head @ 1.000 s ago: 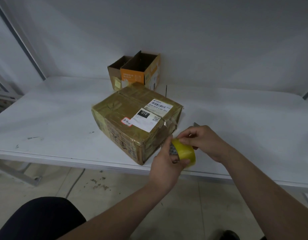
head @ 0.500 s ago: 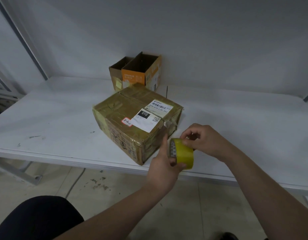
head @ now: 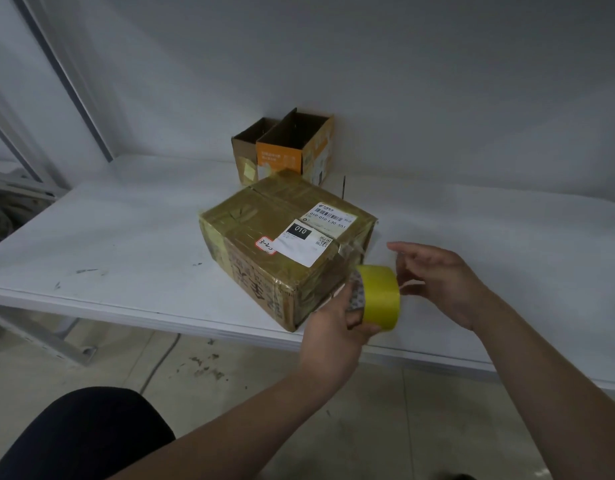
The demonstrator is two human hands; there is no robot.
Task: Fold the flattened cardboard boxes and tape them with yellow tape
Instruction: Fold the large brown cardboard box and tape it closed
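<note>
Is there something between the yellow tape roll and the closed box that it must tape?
Nothing visible stands between them. The tape roll, held in the left hand, is right beside the box, at its near side. The right hand is on the roll's other side, away from the box.

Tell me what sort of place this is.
Likely a parcel-packing bench: a taped cardboard box with shipping labels on a white table, open cartons behind it, yellow tape roll in the left hand.
</note>
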